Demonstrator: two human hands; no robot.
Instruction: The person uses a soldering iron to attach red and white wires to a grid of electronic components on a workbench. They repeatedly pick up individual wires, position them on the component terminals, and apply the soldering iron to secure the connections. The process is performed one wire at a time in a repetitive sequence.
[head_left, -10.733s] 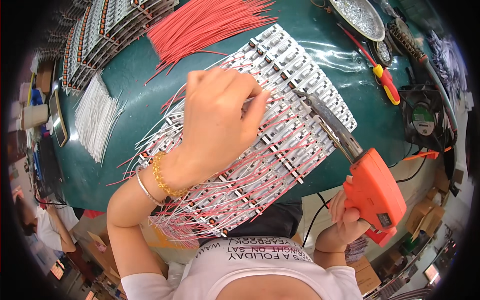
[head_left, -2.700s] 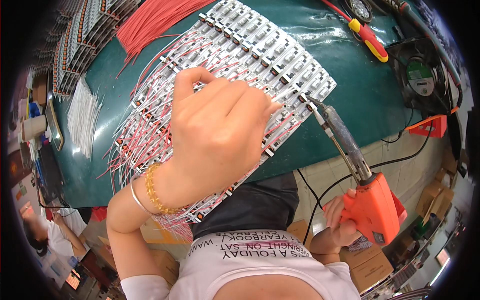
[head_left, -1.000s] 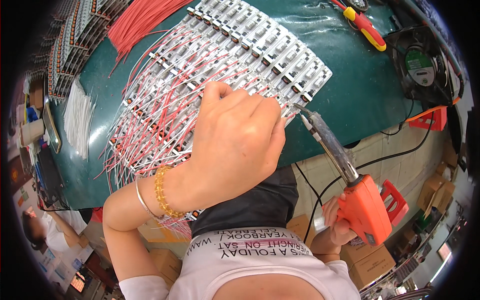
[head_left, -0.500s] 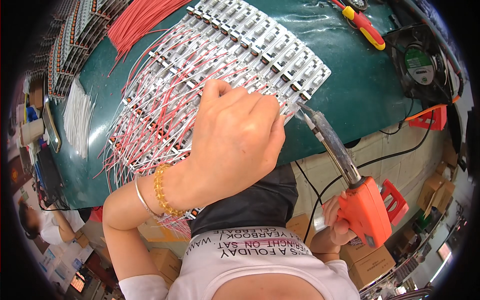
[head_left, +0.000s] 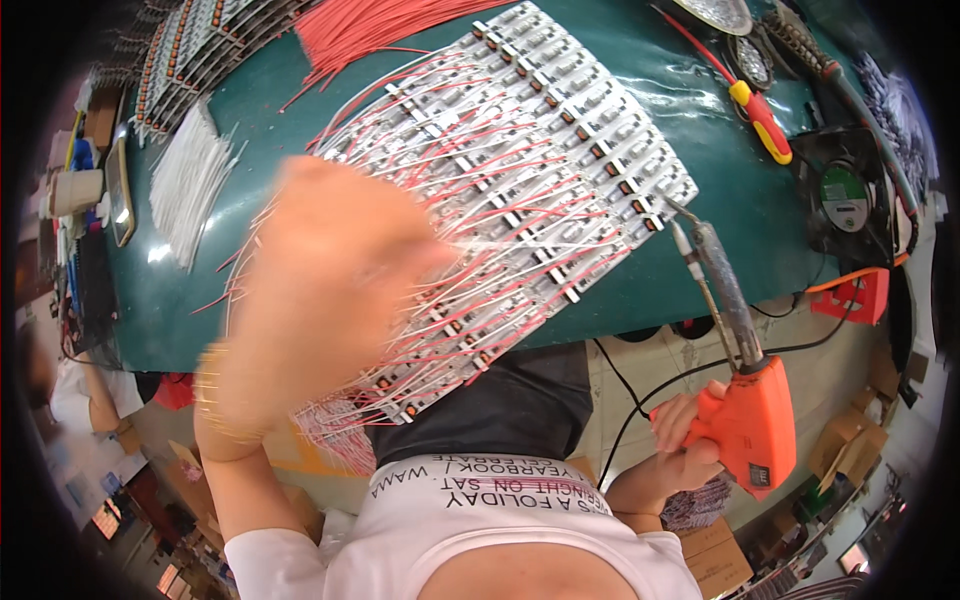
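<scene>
My right hand (head_left: 690, 440) grips an orange soldering gun (head_left: 757, 425) at the lower right. Its metal tip reaches the right edge of a slanted array of small white circuit modules (head_left: 640, 150). Many red and white wires (head_left: 490, 190) fan out over that array towards the left. My left hand (head_left: 340, 265), smeared by motion, hovers over the wired left part of the array. A pale streak runs rightward from its fingers, perhaps a wire; the fingers themselves are too blurred to read.
Loose red wires (head_left: 370, 30) and white wires (head_left: 190, 180) lie on the green tabletop (head_left: 560, 320). Stacked modules (head_left: 200, 60) stand far left. A red-and-yellow screwdriver (head_left: 765, 125), a small black fan (head_left: 845, 190) and a metal dish (head_left: 715, 12) are right. Another person (head_left: 85, 390) sits at left.
My left hand has swept left from the array's right edge. The soldering gun has shifted slightly right and up. In the picture, the tabletop and array have shifted with the view.
</scene>
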